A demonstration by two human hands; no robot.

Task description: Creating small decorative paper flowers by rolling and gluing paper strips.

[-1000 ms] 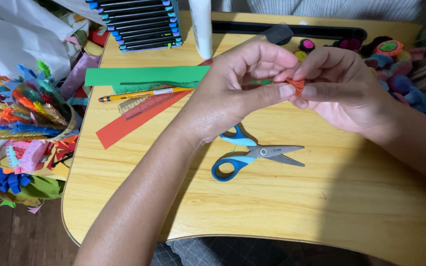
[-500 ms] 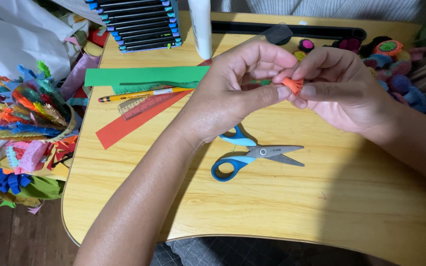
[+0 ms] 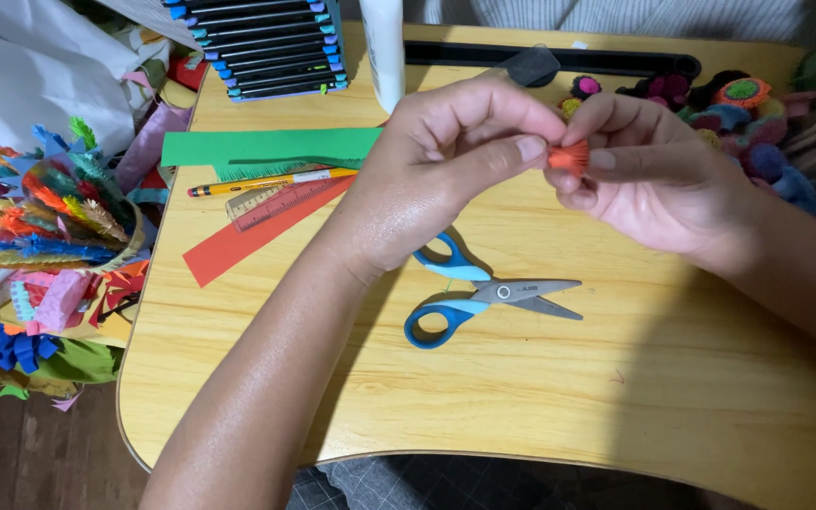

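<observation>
Both my hands meet above the middle of a small wooden table (image 3: 616, 406). My left hand (image 3: 436, 170) and my right hand (image 3: 658, 175) pinch a small rolled piece of orange fringed paper (image 3: 569, 156) between thumbs and fingertips. Under my left hand lie blue-handled scissors (image 3: 484, 297), shut, blades pointing right. To the left lie a red paper strip (image 3: 247, 241), a green paper strip (image 3: 266, 146), a yellow pencil (image 3: 266, 181) and a ruler (image 3: 280, 203).
A stack of marker pens (image 3: 266, 47) and a white glue bottle (image 3: 382, 47) stand at the back. Finished paper flowers (image 3: 739, 104) pile at the right. A basket of colourful fringed paper scraps (image 3: 40, 227) sits left of the table.
The hands have stayed in place; the fingers have shifted slightly on the orange roll, which now shows more clearly between the thumbs.
</observation>
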